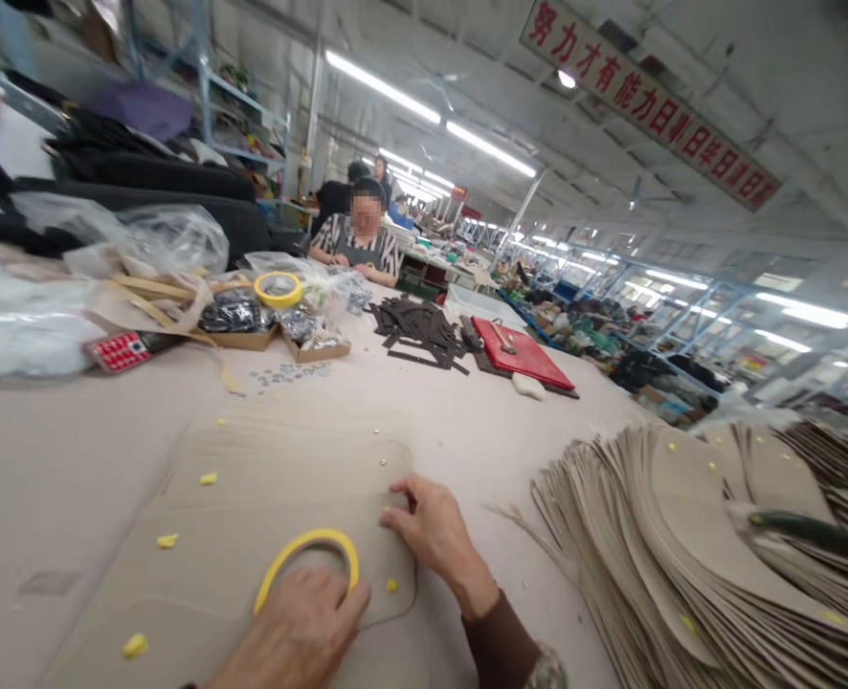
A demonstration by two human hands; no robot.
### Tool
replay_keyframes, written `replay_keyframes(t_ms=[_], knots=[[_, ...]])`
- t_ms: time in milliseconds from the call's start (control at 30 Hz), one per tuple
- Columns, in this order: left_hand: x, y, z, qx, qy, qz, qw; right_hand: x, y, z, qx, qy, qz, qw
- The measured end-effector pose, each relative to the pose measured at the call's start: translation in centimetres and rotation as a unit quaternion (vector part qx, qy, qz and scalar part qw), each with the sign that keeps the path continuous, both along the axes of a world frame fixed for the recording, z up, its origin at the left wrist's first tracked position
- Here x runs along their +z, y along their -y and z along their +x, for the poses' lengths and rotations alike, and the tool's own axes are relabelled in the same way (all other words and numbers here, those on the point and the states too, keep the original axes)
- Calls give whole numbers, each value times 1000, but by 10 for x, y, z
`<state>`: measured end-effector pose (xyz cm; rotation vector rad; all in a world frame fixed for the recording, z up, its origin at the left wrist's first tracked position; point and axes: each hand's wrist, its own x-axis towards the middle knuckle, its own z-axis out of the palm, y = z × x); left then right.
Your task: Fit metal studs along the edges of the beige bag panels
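Long strip lights run down the ceiling of a big workshop, with a red banner of characters at the upper right of the frame and blue shelving behind. Below it stretches the table, covered in pale beige.

My left hand sits at the bottom centre, its fingers bent over the near part of a yellow tape roll that lies flat. Skin touches the ring, but I cannot tell whether I am truly clamping it or only resting on it. My right hand, brown sleeve behind it, lies just to the right with fingers open and stretched, the tips pressing down on the beige cut panel. Both the roll and my hands are on that panel, in the lower middle of the frame. Small yellow tape bits dot its surface.

At the right a fanned stack of beige pieces spreads wide. Farther up the table lie a second tape roll, a red keypad device, dark strips and a red board. Across the table sits a person in a striped top.
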<state>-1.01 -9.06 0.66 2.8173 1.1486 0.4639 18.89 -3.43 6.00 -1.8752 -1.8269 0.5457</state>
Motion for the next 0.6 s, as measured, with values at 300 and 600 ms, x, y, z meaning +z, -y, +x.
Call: replay_keyframes(t_ms=[300, 600], knots=[[12, -16, -20, -61, 196, 30, 978, 13, 38, 7, 17, -99, -48, 994], [38, -22, -23, -89, 273, 86, 954, 17, 74, -5, 65, -191, 81, 976]])
